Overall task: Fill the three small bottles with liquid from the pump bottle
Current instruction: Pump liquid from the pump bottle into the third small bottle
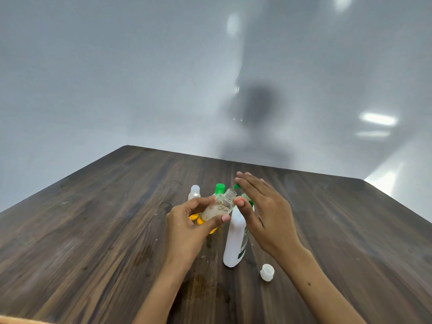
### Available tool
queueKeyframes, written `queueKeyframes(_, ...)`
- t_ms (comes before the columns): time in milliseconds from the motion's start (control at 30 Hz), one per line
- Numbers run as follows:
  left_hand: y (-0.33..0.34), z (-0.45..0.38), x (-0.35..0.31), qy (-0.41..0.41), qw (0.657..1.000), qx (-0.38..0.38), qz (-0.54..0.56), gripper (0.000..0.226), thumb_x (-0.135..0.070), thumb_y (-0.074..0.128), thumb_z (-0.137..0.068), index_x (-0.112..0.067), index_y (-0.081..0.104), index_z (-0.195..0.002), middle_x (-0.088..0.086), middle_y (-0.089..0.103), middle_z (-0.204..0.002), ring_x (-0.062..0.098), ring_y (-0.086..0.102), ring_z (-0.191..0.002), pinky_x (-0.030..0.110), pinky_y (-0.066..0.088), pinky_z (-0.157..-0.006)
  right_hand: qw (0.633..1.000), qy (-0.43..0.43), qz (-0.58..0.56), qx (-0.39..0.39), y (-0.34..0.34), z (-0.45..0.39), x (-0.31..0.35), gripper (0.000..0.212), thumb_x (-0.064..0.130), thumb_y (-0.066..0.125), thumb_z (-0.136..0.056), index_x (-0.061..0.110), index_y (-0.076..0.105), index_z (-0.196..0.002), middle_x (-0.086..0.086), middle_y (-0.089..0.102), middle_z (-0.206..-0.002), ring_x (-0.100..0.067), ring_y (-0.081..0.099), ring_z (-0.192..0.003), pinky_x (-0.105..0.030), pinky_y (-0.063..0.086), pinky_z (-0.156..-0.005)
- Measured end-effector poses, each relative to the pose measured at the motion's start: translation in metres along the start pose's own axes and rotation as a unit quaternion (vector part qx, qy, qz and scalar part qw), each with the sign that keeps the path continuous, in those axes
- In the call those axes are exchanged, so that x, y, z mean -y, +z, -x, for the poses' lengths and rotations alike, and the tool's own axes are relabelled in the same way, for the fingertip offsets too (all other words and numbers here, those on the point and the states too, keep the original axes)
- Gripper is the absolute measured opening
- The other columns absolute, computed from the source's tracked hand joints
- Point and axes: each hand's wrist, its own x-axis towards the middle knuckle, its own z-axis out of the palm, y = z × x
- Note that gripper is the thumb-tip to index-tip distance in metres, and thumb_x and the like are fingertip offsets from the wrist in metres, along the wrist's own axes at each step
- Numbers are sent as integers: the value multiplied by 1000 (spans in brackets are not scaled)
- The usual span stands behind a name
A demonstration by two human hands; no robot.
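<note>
One open bottle (221, 205) tilted in left hand (189, 220) | right hand (261, 206) probably presses pump (237, 186)

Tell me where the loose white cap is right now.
In the head view the white cap lies on the wooden table, lower right of the white pump bottle near its base, and just left of the right forearm.

Left hand (195, 220) grip curled closed, right hand (261, 206) fingers straight, flat

A clear, uncapped small plastic bottle (219, 206) tilts beside the upright white pump bottle (235, 239); two more small bottles, one uncapped (194, 192) and one green-capped (219, 188), stand farther back.
</note>
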Motion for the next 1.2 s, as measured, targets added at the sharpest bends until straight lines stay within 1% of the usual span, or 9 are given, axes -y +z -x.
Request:
queueKeyframes(133, -2, -1, 2, 4, 1000, -6, -3, 42, -24, 88, -62, -24, 75, -102, -12, 74, -98, 5, 67, -98, 16, 52, -80, 1000, -3, 11, -8, 4, 2, 0, 76, 66, 17, -93, 13, 61, -125, 0, 56, -132, -14, 47, -126, -35, 35, -104)
queueKeyframes(200, -2, 0, 3, 3, 1000, -5, -5, 43, -24, 88, -62, -23, 75, -103, -10, 74, -99, 6, 68, -98, 18, 53, -81, 1000, -2, 23, -10, 7, 5, 1, 75, 66, 18, -93, 13, 61, -125, 0, 56, -132, -13, 46, -125, -34, 36, -102)
queueKeyframes(333, -3, 0, 4, 6, 1000, -6, -15, 46, -30, 87, -61, -23, 75, -104, -10, 75, -99, 10, 68, -99, 28, 56, -85, 1000, -6, 30, -6, 4, 2, -1, 75, 66, 18, -93, 13, 62, -124, 0, 56, -131, -12, 45, -126, -34, 37, -102)
queueKeyframes(433, -2, -1, 4, 5, 1000, 1, -11, 46, -32, 87, -61, -23, 75, -104, -10, 75, -100, 9, 68, -100, 29, 56, -87, 999, -8, 33, -11, 2, -4, 0, 74, 65, 18, -93, 13, 63, -122, 0, 57, -130, -13, 47, -124, -35, 36, -101)
queueKeyframes(567, -1, -2, 2, 8, 1000, -2, -10, 45, -30, 87, -61, -23, 75, -104, -12, 75, -98, 6, 68, -99, 24, 55, -84, 999, -5, 28, -21, 4, -2, 1, 72, 65, 20, -93, 14, 65, -120, 0, 59, -128, -11, 47, -123, -34, 39, -99)
queueKeyframes(767, -2, -1, 4, 9, 1000, 0, -17, 44, -29, 88, -62, -23, 75, -104, -11, 75, -98, 7, 68, -99, 26, 55, -85, 999, -2, 24, -21, 3, -1, -1, 72, 65, 21, -93, 14, 66, -118, 1, 60, -127, -14, 52, -122, -34, 42, -98)
queueKeyframes(967, -3, -1, 3, 17, 1000, -5, -18, 43, -27, 88, -61, -22, 76, -102, -11, 75, -96, 5, 68, -96, 11, 52, -76, 999, 6, 15, -35, 8, -2, 1, 67, 63, 25, -93, 16, 67, -117, 2, 61, -125, -13, 54, -119, -33, 42, -97)
queueKeyframes(1100, -3, 0, 2, 18, 1000, 0, -15, 44, -26, 88, -62, -21, 75, -104, -10, 75, -98, 6, 68, -98, 16, 52, -79, 999, 15, 10, -36, 10, 2, 1, 70, 66, 24, -92, 17, 66, -118, 3, 61, -125, -9, 51, -119, -34, 44, -96)
queueKeyframes(1200, -3, 2, 3, 18, 1000, -2, -13, 45, -28, 87, -61, -22, 75, -104, -10, 75, -99, 7, 67, -98, 17, 52, -79, 999, -5, 29, -34, 5, 0, -1, 70, 65, 23, -93, 16, 65, -119, 2, 60, -127, -8, 48, -120, -30, 39, -98)
